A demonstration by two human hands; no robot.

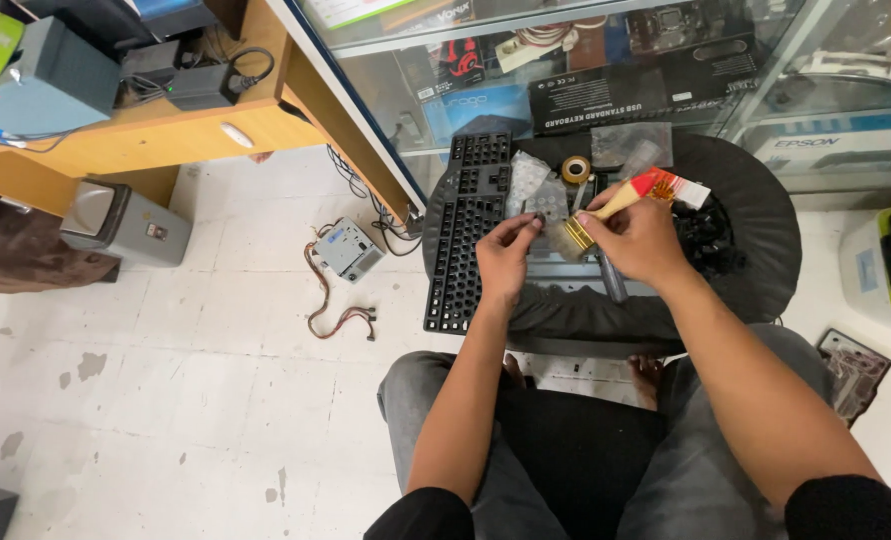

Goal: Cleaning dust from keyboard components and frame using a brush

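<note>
Knees in grey jeans (436, 400) are sitting closest, round black stool (766, 230) in front serving as my surface. Left hand (506, 262) is pinching a small dark keycap (532, 226) at the fingertips; right hand (638, 238) is clenching a wooden-handled paintbrush (606, 212), bristles touching the cap. Stripped black keyboard (466, 235) is lying along the stool's left edge, sockets bare. Loose keycap pile (708, 240) is waiting on the right, so cleaning looks partway done, reassembly not yet started.
</note>
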